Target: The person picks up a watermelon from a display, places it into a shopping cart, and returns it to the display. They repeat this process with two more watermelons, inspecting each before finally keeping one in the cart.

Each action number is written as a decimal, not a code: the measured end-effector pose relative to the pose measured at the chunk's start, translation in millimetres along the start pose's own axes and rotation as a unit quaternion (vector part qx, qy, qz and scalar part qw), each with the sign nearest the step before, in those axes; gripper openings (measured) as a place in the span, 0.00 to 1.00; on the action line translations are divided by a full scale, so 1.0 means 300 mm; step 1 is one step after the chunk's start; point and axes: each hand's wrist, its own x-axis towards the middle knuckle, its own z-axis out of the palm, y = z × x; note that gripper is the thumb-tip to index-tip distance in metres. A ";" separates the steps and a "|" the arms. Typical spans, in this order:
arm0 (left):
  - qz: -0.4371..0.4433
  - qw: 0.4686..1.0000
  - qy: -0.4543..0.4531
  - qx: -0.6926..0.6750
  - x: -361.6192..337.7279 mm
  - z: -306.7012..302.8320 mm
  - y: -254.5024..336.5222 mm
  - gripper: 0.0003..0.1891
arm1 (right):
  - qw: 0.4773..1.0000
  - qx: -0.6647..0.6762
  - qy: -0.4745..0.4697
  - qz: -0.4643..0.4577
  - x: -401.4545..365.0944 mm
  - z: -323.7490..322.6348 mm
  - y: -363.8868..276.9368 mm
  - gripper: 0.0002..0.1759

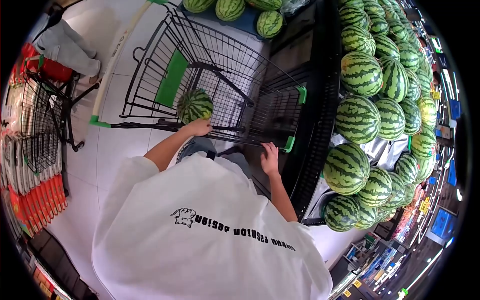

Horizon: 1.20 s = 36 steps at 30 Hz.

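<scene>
Black display stand [315, 100], heaped with watermelons [361, 74], stands at right, just beside end of shopping cart [172, 78], blocking that side. Second cart [37, 120] at left, well apart. Single watermelon [194, 106] lies inside first cart, by near side. Hands apart from each other. Left hand [201, 127] curls at cart rim beside single watermelon; cannot tell if fingers grip rim or touch fruit. Right hand [270, 159], fingers loosely extended, rests on same rim near green corner [289, 144].

The cart [172, 77] stands before you, a melon [195, 105] seemingly inside it; piled melons [392, 79] lie to your right, another cart [42, 127] left.
</scene>
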 end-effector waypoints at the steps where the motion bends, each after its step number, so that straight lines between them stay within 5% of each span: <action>1: 0.004 1.000 0.011 -0.019 -0.021 -0.008 0.011 0.21 | 1.000 0.004 0.001 0.007 0.000 0.006 0.003 0.24; 6: -0.045 0.999 0.019 -0.025 0.015 0.006 -0.007 0.27 | 0.999 0.011 0.023 0.038 0.002 0.033 -0.003 0.19; 8: -0.110 0.987 0.098 -0.068 0.087 0.025 -0.074 0.43 | 0.998 0.007 0.027 0.049 -0.002 0.036 -0.018 0.18; 10: -0.106 0.971 0.194 -0.086 0.138 0.009 -0.123 0.45 | 0.998 0.013 0.013 0.052 0.003 0.033 -0.015 0.16; 13: -0.164 0.973 0.129 0.097 0.152 -0.038 -0.103 0.47 | 0.998 0.017 -0.003 0.054 0.013 0.022 -0.018 0.17; 21: -0.252 0.949 0.074 0.174 0.218 -0.055 -0.002 0.44 | 0.996 -0.037 -0.061 0.057 0.069 0.007 -0.008 0.23; 25: -0.231 0.957 0.089 0.151 0.308 -0.048 0.024 0.38 | 0.984 0.059 -0.166 0.023 0.244 0.026 -0.012 0.31; 30: -0.178 0.951 0.101 0.233 0.394 -0.005 0.108 0.36 | 0.960 0.213 -0.177 -0.023 0.533 0.189 0.008 0.24; 32: -0.147 0.956 0.112 0.229 0.431 0.026 0.126 0.37 | 0.901 0.370 -0.203 0.096 0.672 0.274 -0.029 0.24; 36: -0.083 0.966 0.155 0.189 0.484 0.120 0.127 0.33 | 0.877 0.429 -0.200 0.080 0.866 0.453 -0.053 0.40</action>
